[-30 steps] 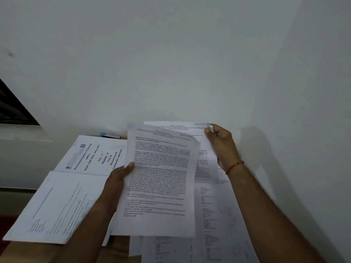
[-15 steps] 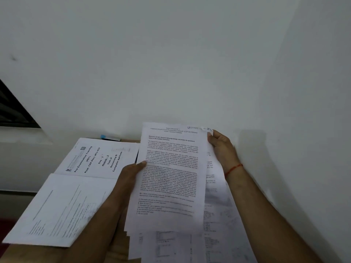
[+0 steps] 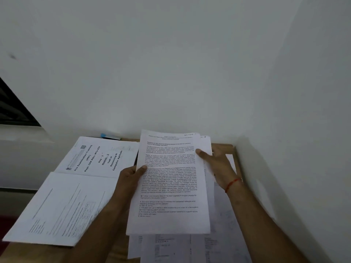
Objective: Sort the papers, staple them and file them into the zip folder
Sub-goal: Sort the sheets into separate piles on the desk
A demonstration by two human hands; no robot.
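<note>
Your left hand (image 3: 129, 177) pinches the left edge of the printed sheets (image 3: 169, 186), at least 2 of them, thumb on top. Your right hand (image 3: 218, 166) pinches the right edge the same way, its fingers hidden beneath. The sheets hang just above a loose pile (image 3: 190, 247) on the surface (image 3: 224, 147), right of centre. Expect them to be light, floppy and slick against one another, so grip both side edges near the middle or they will sag and fan. The wall (image 3: 284, 168) is close on the right and far sides, leaving little room there. To the left lie a booklet (image 3: 98, 158) and a printed page (image 3: 57, 209) that seems to overhang the near left edge, where a nudge could tip it off.
</note>
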